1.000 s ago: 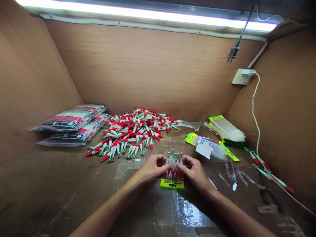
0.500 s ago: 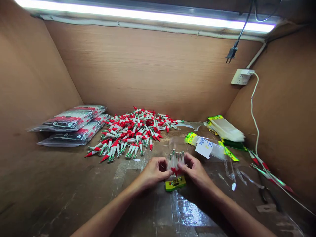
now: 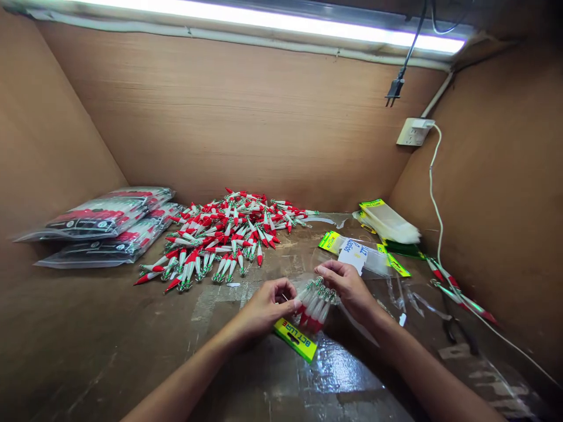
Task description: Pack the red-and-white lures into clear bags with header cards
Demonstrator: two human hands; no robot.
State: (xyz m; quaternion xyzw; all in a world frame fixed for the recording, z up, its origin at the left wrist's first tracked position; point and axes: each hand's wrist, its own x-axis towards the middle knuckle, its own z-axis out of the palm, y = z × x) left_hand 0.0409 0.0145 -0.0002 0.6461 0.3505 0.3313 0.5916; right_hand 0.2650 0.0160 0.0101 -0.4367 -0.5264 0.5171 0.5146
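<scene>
Between my hands is a clear plastic bag with a yellow-green header card (image 3: 297, 340) reading BCT LURE, turned upside down to me. Several red-and-white squid jigs (image 3: 314, 305) lie side by side in it, green hooks away from me and red tips toward the card. My left hand (image 3: 270, 308) pinches the bag's left edge between thumb and fingers. With thumb and fingertips together, my right hand (image 3: 345, 287) grips the bag's far end, near the hooks. Beyond my hands, a large heap of the same jigs (image 3: 229, 228) covers the table.
Filled clear packs (image 3: 101, 223) are stacked at the left. Flat header-card bags (image 3: 389, 223) and a handwritten white card (image 3: 352, 255) lie at the right. Loose jigs (image 3: 461, 296) and a white cable (image 3: 433, 193) run along the right wall. A black plug (image 3: 394, 91) hangs above.
The bag has tilted, its header card swinging down and to the right. My right hand has moved from the bag's side to its far end. The whole view has shifted slightly.
</scene>
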